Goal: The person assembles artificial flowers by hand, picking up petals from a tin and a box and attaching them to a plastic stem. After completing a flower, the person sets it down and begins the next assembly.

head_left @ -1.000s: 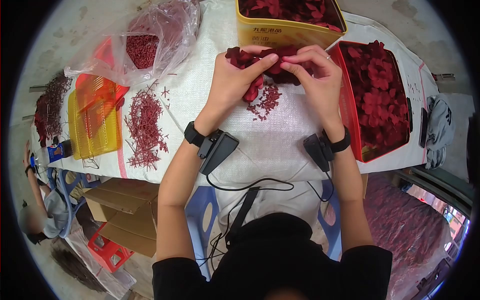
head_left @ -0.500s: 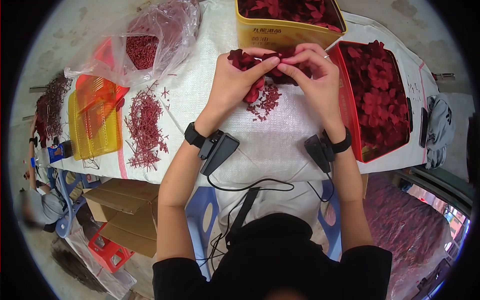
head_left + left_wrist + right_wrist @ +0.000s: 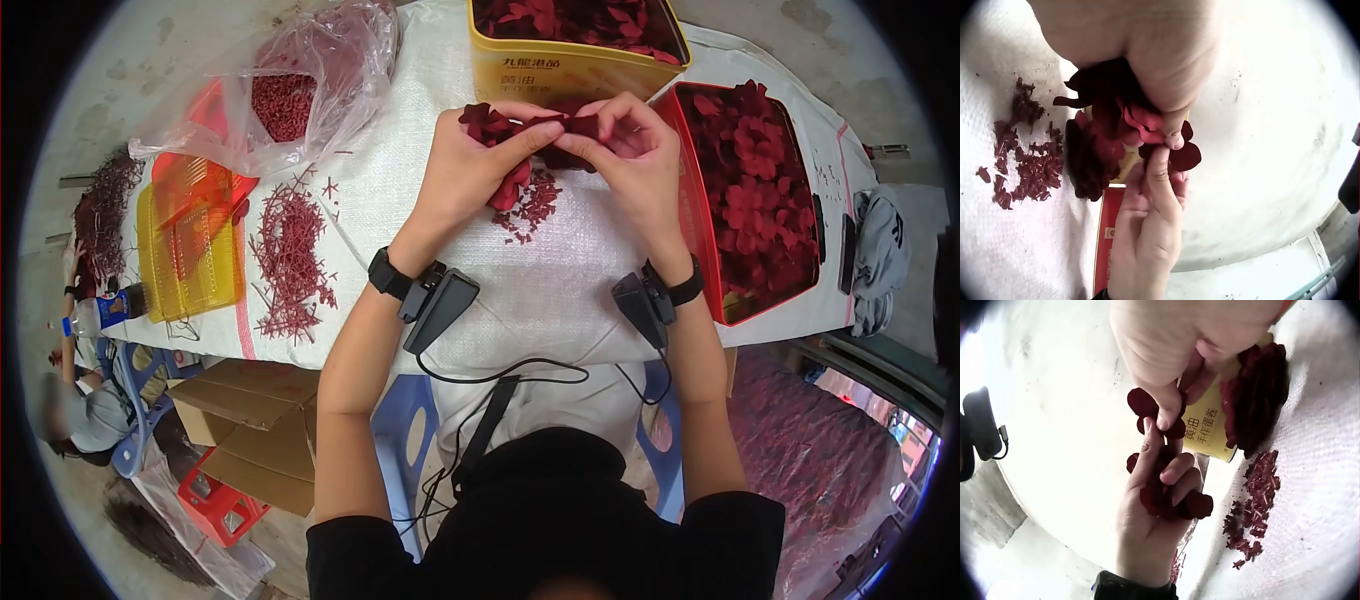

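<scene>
My left hand (image 3: 462, 170) curls round several dark red petal pieces (image 3: 484, 122), some showing between its fingers in the right wrist view. Its thumb tip meets the right thumb tip. My right hand (image 3: 632, 160) pinches a rounded dark red flower piece (image 3: 1142, 402) between thumb and fingers. Beneath both hands, a heap of dark red flower pieces (image 3: 1259, 394) lies on the white woven cloth, with small red scraps (image 3: 531, 205) just nearer to me.
A yellow tin (image 3: 570, 78) of red flowers stands behind the hands, a red tin (image 3: 707, 235) of flowers to the right. Leftward are thin red stems (image 3: 290, 255), yellow and orange trays (image 3: 190, 270) and a plastic bag (image 3: 350, 75). Another person (image 3: 95, 415) is at far left.
The right hand's fingers have lifted and shifted slightly, with a dark petal now showing between the hands. The left hand has barely moved. The person at far left has shifted.
</scene>
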### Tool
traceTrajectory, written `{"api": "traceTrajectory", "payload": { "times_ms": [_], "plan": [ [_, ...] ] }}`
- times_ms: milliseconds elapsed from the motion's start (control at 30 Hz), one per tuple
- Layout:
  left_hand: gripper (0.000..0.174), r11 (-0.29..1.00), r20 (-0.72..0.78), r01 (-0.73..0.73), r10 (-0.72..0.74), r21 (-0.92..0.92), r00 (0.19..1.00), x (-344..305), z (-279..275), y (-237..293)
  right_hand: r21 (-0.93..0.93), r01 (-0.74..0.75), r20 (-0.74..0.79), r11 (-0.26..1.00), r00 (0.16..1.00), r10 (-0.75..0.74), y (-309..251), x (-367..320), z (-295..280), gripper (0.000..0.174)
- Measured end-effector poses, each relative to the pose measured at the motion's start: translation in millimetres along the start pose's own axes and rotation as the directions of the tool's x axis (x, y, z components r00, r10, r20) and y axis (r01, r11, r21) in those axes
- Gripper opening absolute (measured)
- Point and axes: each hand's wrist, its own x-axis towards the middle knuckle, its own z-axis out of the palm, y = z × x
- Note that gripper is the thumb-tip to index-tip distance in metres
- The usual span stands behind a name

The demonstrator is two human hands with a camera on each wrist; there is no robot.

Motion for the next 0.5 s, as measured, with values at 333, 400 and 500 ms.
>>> {"api": "traceTrajectory", "payload": {
  "times_ms": [333,400,500],
  "plan": [
    [0.016,0.999,0.049,-0.034,0.036,-0.040,0.998,0.2,-1.9,-1.6,-0.107,0.156,-0.063,0.982,0.985,-0.163,4.4,-4.3,3.4,0.029],
    [0.015,0.998,0.054,-0.029,0.032,-0.048,0.998,0.3,-1.4,-1.4,-0.113,0.186,-0.080,0.976,0.977,-0.195,4.8,-5.3,4.6,0.030],
    [0.015,0.999,0.039,-0.038,0.039,-0.020,0.998,0.3,0.8,-2.3,-0.185,0.213,-0.094,0.959,0.968,-0.233,5.2,-5.0,2.0,0.030]
  ]
}}
